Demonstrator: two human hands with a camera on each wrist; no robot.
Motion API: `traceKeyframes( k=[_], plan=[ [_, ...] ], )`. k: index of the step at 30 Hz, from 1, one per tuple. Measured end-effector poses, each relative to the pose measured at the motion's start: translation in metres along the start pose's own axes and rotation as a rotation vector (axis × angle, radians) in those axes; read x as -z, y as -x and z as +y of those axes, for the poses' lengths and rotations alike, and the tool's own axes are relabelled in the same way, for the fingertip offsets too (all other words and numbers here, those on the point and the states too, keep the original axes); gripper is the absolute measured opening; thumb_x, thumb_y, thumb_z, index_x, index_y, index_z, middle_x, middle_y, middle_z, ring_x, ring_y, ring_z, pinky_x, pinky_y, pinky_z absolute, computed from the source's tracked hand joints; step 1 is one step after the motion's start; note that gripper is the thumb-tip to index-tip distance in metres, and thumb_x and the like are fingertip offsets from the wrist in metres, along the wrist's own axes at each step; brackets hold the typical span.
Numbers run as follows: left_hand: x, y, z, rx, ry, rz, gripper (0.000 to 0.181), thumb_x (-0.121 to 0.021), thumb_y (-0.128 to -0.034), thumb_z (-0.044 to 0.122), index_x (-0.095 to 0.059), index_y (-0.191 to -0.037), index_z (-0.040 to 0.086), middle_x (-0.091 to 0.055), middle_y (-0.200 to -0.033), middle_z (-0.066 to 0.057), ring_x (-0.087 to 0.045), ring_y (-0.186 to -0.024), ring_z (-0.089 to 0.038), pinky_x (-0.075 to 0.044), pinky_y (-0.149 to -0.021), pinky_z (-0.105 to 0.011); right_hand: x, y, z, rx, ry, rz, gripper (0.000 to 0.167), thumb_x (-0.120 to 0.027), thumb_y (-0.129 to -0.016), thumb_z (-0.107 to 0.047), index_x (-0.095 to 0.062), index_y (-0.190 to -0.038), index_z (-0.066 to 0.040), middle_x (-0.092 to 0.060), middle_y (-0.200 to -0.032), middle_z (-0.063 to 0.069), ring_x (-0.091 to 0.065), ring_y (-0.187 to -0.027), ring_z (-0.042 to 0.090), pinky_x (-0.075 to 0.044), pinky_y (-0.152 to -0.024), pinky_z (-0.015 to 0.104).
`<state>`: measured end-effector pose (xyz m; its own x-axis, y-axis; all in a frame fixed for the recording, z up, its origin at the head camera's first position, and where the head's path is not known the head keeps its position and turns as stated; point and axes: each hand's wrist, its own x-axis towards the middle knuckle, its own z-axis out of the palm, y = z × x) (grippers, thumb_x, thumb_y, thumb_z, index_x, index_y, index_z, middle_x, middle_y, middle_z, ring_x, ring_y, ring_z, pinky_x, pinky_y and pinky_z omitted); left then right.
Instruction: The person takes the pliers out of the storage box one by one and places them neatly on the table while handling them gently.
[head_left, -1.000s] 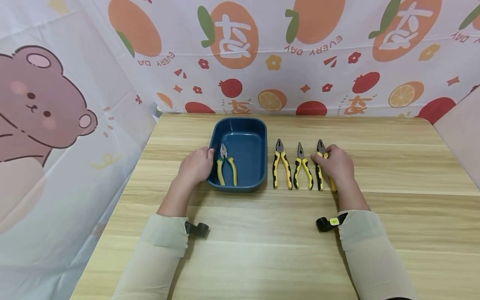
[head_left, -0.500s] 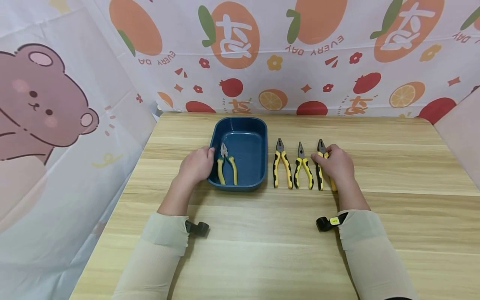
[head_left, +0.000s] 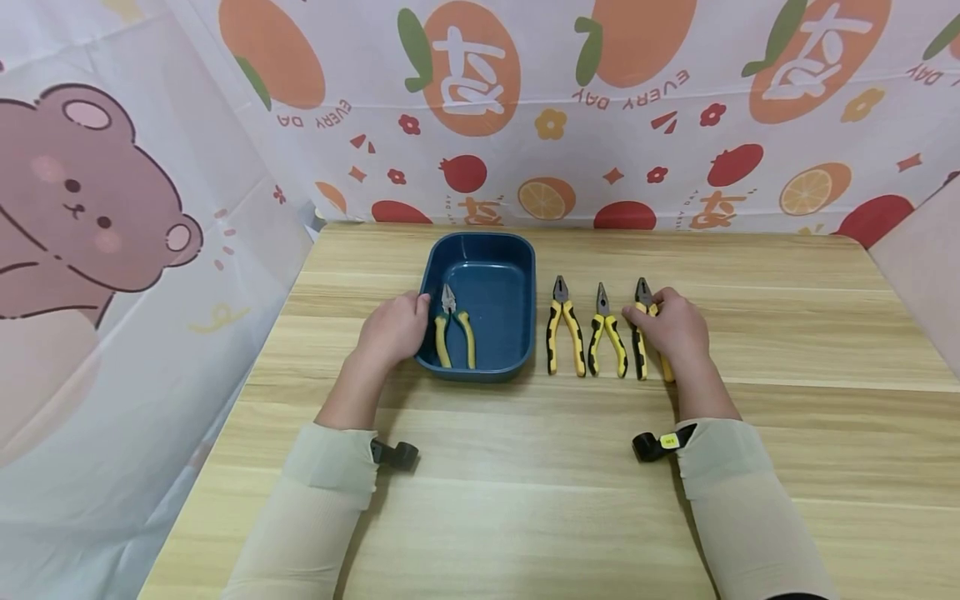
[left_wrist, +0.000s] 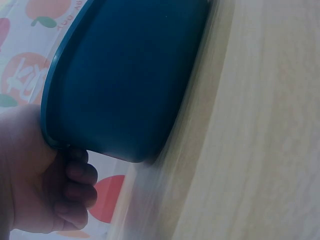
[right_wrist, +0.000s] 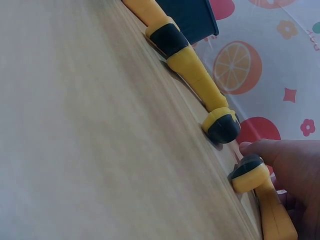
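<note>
My left hand [head_left: 393,329] grips the left rim of a dark blue plastic bin [head_left: 498,312]; in the left wrist view the fingers curl below the edge of the bin [left_wrist: 125,75]. Inside lie pliers [head_left: 449,302] with dull yellow handles, on the left side. To the right, my right hand [head_left: 672,327] holds black-and-yellow pliers [head_left: 642,293] near the pivot, thumb on one side and fingers on the other. Their handles [right_wrist: 274,207] rest on the table. Alongside lie needle-nose pliers [head_left: 602,302], then larger combination pliers [head_left: 560,290].
A light wood table [head_left: 517,483] carries everything. Behind it hangs a cloth [head_left: 480,150] with fruit prints, and another cloth [head_left: 97,200] with a bear covers the left side. A small black camera [head_left: 401,456] sits at each cuff.
The view has shifted very slightly. Both hands, the bin and all the pliers keep their places.
</note>
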<state>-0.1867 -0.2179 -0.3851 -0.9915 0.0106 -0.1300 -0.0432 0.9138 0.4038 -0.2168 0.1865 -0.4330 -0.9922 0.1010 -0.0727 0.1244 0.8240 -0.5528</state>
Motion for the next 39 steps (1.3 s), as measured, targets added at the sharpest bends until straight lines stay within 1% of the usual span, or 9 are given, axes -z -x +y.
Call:
traceKeyframes(
  k=[4,8,14,17,26,31,35,37,39],
  plan=[
    [0.0,0.0,0.0,-0.002,0.003,0.004,0.054,-0.022,-0.1078,0.036,-0.058,-0.124,-0.001,-0.063,-0.118,-0.022,-0.06,-0.102,-0.035,-0.049,-0.09,-0.052,0.0,-0.001,0.0,0.0,0.004,0.004,0.063,-0.062,-0.09,-0.054,-0.056,-0.119,0.001,-0.062,-0.106,0.021,-0.056,-0.092,0.034,-0.045,-0.074,0.043],
    [0.0,0.0,0.0,-0.002,0.007,0.006,0.053,-0.022,-0.1079,0.036,-0.059,-0.12,0.0,-0.062,-0.108,-0.02,-0.059,-0.094,-0.033,-0.049,-0.083,-0.047,0.0,-0.001,0.0,0.003,0.002,0.006,0.063,-0.062,-0.09,-0.054,-0.055,-0.12,0.001,-0.062,-0.108,0.021,-0.056,-0.093,0.035,-0.046,-0.075,0.044],
    [0.001,0.0,0.0,0.0,0.01,0.01,0.052,-0.022,-0.1079,0.037,-0.06,-0.113,0.001,-0.061,-0.094,-0.019,-0.058,-0.089,-0.032,-0.048,-0.077,-0.043,0.0,-0.002,0.0,0.011,-0.002,0.01,0.063,-0.063,-0.089,-0.054,-0.056,-0.119,0.001,-0.062,-0.107,0.021,-0.056,-0.092,0.035,-0.045,-0.076,0.044],
    [0.001,0.0,0.0,0.0,0.012,0.013,0.051,-0.022,-0.1078,0.037,-0.06,-0.111,0.002,-0.06,-0.092,-0.018,-0.058,-0.088,-0.032,-0.047,-0.076,-0.043,0.0,-0.002,-0.001,0.01,-0.005,0.011,0.063,-0.063,-0.089,-0.055,-0.056,-0.118,0.0,-0.062,-0.105,0.02,-0.056,-0.091,0.034,-0.045,-0.074,0.043],
    [0.001,0.0,-0.002,0.001,0.019,0.007,0.051,-0.022,-0.1078,0.037,-0.061,-0.111,0.002,-0.061,-0.094,-0.018,-0.058,-0.089,-0.032,-0.048,-0.078,-0.044,0.0,-0.004,-0.002,0.004,-0.012,0.008,0.064,-0.062,-0.089,-0.056,-0.057,-0.12,0.0,-0.062,-0.11,0.022,-0.056,-0.095,0.035,-0.046,-0.078,0.046],
    [0.002,0.0,-0.002,-0.001,0.02,0.005,0.052,-0.022,-0.1077,0.037,-0.06,-0.114,0.002,-0.062,-0.1,-0.018,-0.058,-0.091,-0.032,-0.048,-0.08,-0.045,0.002,-0.003,-0.003,-0.015,-0.055,0.01,0.066,-0.06,-0.09,-0.056,-0.057,-0.123,0.001,-0.061,-0.114,0.022,-0.056,-0.098,0.034,-0.047,-0.08,0.046],
    [0.001,0.0,-0.002,0.002,0.021,0.005,0.052,-0.023,-0.1078,0.037,-0.06,-0.114,0.002,-0.062,-0.101,-0.019,-0.058,-0.091,-0.032,-0.048,-0.08,-0.045,0.005,0.0,-0.003,-0.01,-0.076,0.026,0.066,-0.058,-0.092,-0.055,-0.055,-0.126,0.002,-0.06,-0.12,0.026,-0.057,-0.104,0.039,-0.048,-0.085,0.051],
    [0.001,0.001,-0.001,0.003,0.019,0.003,0.052,-0.023,-0.1077,0.037,-0.06,-0.116,0.001,-0.063,-0.104,-0.02,-0.058,-0.092,-0.032,-0.049,-0.081,-0.046,0.008,0.001,-0.005,0.012,-0.071,0.061,0.064,-0.057,-0.093,-0.054,-0.055,-0.127,0.001,-0.062,-0.116,0.025,-0.058,-0.101,0.039,-0.048,-0.082,0.051],
    [0.0,0.001,-0.001,0.0,0.016,0.004,0.052,-0.023,-0.1077,0.036,-0.06,-0.119,0.001,-0.063,-0.111,-0.02,-0.059,-0.096,-0.033,-0.049,-0.084,-0.048,0.01,0.004,-0.01,0.057,-0.061,0.114,0.061,-0.056,-0.094,-0.053,-0.056,-0.126,-0.001,-0.064,-0.104,0.022,-0.059,-0.091,0.036,-0.047,-0.075,0.048]
  ],
)
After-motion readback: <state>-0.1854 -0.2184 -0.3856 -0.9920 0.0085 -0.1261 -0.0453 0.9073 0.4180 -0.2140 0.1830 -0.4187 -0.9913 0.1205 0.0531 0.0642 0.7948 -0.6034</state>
